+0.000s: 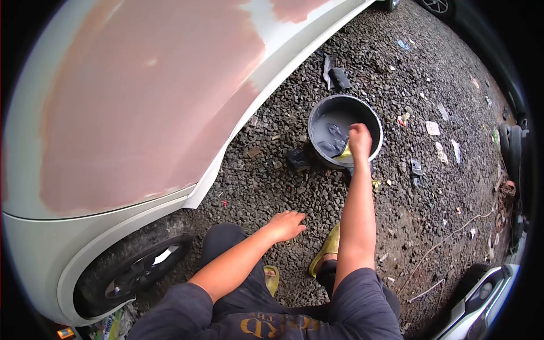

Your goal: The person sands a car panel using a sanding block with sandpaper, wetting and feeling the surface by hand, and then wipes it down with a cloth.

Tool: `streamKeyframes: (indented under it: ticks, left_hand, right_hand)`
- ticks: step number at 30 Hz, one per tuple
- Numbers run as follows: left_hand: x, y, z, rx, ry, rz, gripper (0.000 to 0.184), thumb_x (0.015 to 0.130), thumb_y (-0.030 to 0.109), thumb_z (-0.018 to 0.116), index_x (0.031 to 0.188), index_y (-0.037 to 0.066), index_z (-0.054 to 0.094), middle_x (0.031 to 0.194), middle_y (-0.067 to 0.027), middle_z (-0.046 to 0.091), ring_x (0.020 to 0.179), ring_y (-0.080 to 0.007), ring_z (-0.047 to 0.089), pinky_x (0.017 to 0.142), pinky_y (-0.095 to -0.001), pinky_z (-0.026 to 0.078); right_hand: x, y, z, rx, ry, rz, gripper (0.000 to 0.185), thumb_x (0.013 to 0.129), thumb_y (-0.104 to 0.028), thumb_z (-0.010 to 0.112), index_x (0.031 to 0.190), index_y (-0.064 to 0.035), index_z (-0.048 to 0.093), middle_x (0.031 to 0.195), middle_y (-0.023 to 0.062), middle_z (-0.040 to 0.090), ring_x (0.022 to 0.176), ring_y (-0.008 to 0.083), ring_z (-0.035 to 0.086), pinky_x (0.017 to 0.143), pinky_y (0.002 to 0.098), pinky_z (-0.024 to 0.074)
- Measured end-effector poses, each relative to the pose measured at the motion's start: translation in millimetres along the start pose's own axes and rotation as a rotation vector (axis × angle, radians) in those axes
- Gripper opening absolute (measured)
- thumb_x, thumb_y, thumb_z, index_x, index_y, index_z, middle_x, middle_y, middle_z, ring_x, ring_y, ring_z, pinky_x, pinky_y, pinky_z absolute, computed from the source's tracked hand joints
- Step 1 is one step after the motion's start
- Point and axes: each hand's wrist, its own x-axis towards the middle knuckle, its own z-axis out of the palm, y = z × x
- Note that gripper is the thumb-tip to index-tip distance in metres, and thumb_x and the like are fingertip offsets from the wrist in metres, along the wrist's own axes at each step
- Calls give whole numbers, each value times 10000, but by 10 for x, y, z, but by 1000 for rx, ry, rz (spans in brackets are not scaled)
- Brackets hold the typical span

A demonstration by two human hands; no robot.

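Observation:
A black bucket point(375, 116) of greyish water stands on the gravel ahead of me. My right hand point(360, 141) is over its right inner side, fingers closed on a wet dark cloth point(334, 136) that trails in the water. A yellow patch point(346, 151) shows just beside the fingers; whether it belongs to the cloth I cannot tell. My left hand point(286, 225) holds nothing and hangs in front of my knee, fingers loosely apart. To the left is a white car's body panel point(147, 102) with a large dull pinkish-brown patch.
The car's wheel point(141, 266) is at lower left. Dark scraps point(339, 79) lie beyond the bucket, and litter point(432, 128) is scattered over the gravel at right. A car part with a headlight point(481, 292) is at lower right. My feet wear yellow-green clogs point(327, 247).

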Motion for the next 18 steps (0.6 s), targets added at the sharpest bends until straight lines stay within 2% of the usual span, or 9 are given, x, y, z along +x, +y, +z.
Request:
streamKeyframes:
  ticks: [2, 3, 7, 10, 12, 13, 14, 16, 18]
  left_hand:
    - [-11, -63, -9, -68, 44, 4, 543, 1051, 391, 580, 1477, 56, 541, 1423, -203, 612, 1341, -378, 565, 1112, -471, 463]
    - [-49, -86, -63, -106, 49, -5, 537, 1050, 389, 582, 1472, 59, 547, 1430, -204, 609, 1338, -374, 569, 1108, -471, 467]
    - [-71, -346, -14, -129, 176, -94, 516, 1051, 404, 575, 1459, 89, 572, 1451, -183, 608, 1334, -358, 577, 1096, -468, 479]
    - [-58, -320, -155, -224, 268, -96, 496, 1054, 404, 567, 1436, 89, 598, 1419, -169, 636, 1273, -341, 628, 1065, -447, 500]
    - [0, -275, -243, -377, 337, -49, 478, 1056, 384, 572, 1422, 79, 609, 1396, -166, 651, 1223, -320, 664, 1041, -433, 514]
    - [152, -312, -206, -553, 378, 13, 437, 1075, 358, 558, 1383, 58, 634, 1311, -140, 690, 1113, -234, 704, 948, -389, 555]
    - [214, -247, -286, -815, 356, 55, 426, 1087, 325, 558, 1405, 45, 605, 1243, -109, 695, 1046, -172, 694, 849, -349, 576]
    - [350, -15, -606, -1116, 291, 99, 462, 1099, 288, 541, 1489, 43, 509, 1241, -102, 672, 1055, -158, 679, 789, -326, 586]
    - [487, 349, -1078, -1375, 279, 151, 602, 1046, 285, 631, 1550, 46, 404, 1335, -131, 616, 1079, -200, 672, 797, -349, 600]
  right_hand:
    - [129, 470, 542, -437, -284, 21, 349, 890, -171, 670, 1196, -10, 716, 1227, 258, 714, 1189, 416, 679, 1021, 466, 545]
    - [23, 341, 492, -526, -353, 78, 329, 893, -173, 659, 1164, -2, 736, 1216, 271, 716, 1198, 421, 676, 1032, 479, 541]
    - [97, 365, 491, -618, -621, 170, 386, 871, -213, 686, 1174, 19, 746, 1240, 322, 686, 1209, 433, 668, 1035, 472, 540]
    - [-42, 150, 368, -453, -259, 217, 330, 900, -188, 667, 1125, 35, 757, 1199, 304, 708, 1186, 429, 679, 1027, 466, 545]
    - [-56, -45, 207, -352, -143, 74, 274, 929, -210, 676, 1067, 10, 765, 1094, 259, 749, 1084, 410, 721, 955, 454, 562]
    - [-107, -285, 26, -257, -94, 25, 269, 934, -222, 687, 1061, 3, 763, 1065, 250, 755, 1048, 404, 731, 931, 454, 565]
    - [-174, -548, -173, -165, -41, -24, 265, 940, -235, 698, 1054, -4, 760, 1036, 240, 762, 1012, 398, 741, 907, 454, 567]
    - [-366, -1169, -500, -61, 88, -75, 268, 958, -257, 729, 1047, -4, 735, 968, 252, 753, 948, 403, 736, 857, 468, 554]
    - [-469, -1556, -695, 12, 142, -115, 291, 954, -277, 752, 1079, -15, 732, 969, 251, 753, 939, 388, 743, 845, 450, 559]
